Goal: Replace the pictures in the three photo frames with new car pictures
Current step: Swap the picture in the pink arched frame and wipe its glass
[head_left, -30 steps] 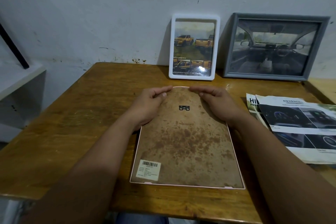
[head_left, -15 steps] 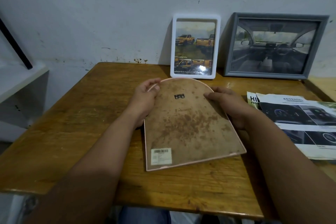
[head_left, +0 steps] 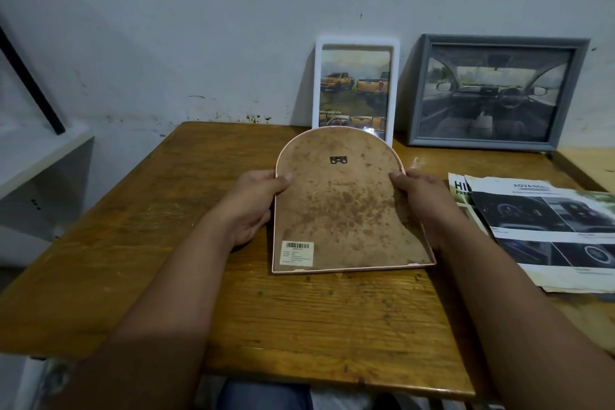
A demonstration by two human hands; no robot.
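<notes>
Arch-topped pink photo frame with stained brown fibreboard backing: back side toward camera, tilted up off the worn wooden table; straight bottom edge low and near the table at the near side, contact not resolvable; curved top raised toward the wall. Long axis running away from the body, arch end far. Small black metal hanger near the arch; white barcode label at the near left corner.

Left hand clamped on left edge, thumb over the backing, fingers behind. Right hand clamped on right edge likewise. Grips roughly opposite, at about mid-height, frame between them; neither hand nearer.

Judgement: frame likely being turned or stood up; picture side not visible.

Behind, leaning on wall: white rectangular frame with yellow pickup picture, its lower edge hidden by the arch; grey rectangular frame with car-interior picture. Right: loose printed car brochure pages, well clear of the right hand's grip.
</notes>
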